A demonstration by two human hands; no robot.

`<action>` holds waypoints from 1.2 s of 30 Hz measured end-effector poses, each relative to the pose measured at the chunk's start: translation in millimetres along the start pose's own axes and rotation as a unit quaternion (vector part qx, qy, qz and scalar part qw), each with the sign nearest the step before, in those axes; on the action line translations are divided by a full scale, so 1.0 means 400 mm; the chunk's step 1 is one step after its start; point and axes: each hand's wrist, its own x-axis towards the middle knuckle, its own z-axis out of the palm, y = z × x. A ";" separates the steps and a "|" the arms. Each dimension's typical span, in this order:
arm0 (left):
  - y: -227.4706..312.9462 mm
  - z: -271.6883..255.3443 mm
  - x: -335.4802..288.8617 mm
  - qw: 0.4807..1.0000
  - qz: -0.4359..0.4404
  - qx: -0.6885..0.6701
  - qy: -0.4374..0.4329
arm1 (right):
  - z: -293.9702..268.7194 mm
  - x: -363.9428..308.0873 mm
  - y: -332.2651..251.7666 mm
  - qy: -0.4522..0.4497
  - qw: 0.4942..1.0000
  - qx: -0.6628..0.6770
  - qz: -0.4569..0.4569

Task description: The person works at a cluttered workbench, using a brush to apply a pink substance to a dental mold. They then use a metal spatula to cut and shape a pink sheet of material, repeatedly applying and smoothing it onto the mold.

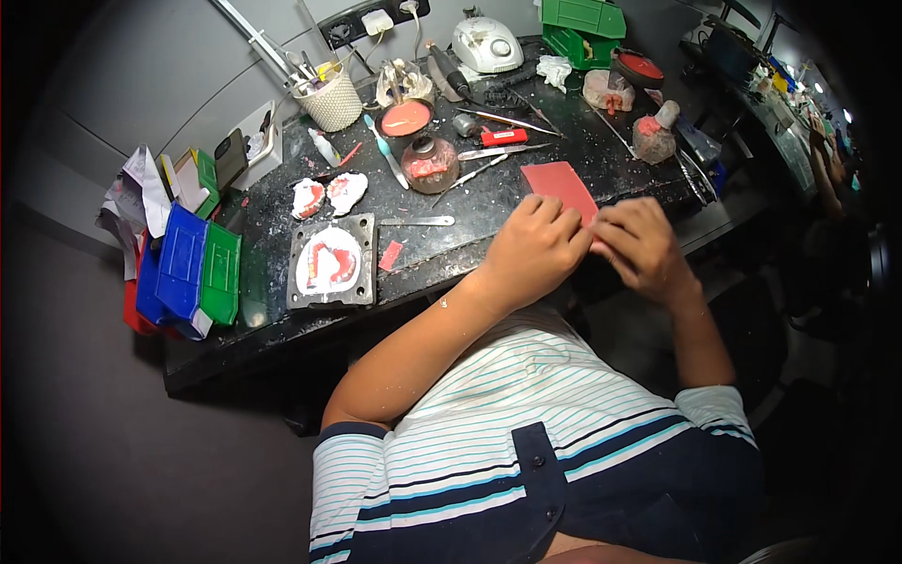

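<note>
A flat pink wax sheet (561, 184) is held up at the bench's front edge, between my two hands. My left hand (543, 240) is closed on its lower left part, knuckles up. At the sheet's lower right corner, my right hand (641, 242) has its fingers curled in a pinch; the fingertips are partly hidden. To the left sits a metal dental flask half (368, 289) filled with white plaster, a reddish horseshoe-shaped denture (344, 262) set in it. A small piece of pink wax (391, 255) and a metal spatula (418, 222) lie beside the flask.
Behind my hands are a glass spirit burner (430, 169), a red lighter (505, 137), a knife (501, 152) and a toothbrush (386, 151). Plaster models (347, 193), a white tool cup (331, 101), a white machine (487, 45) and stacked blue bins (178, 258) stand around the black bench.
</note>
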 end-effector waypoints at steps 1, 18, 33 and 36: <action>0.002 0.027 -0.017 0.999 -0.006 -0.017 -0.032 | 0.024 -0.026 -0.005 0.008 1.000 0.014 0.012; -0.013 0.044 -0.047 0.997 -0.080 0.000 0.014 | 0.153 -0.002 -0.025 0.129 0.989 -0.003 0.077; -0.012 0.058 -0.059 0.988 -0.138 -0.054 0.049 | 0.112 0.026 -0.051 0.076 0.991 0.063 0.086; -0.008 0.057 -0.056 0.985 -0.152 -0.059 0.046 | 0.111 0.030 -0.050 0.082 0.991 0.047 0.093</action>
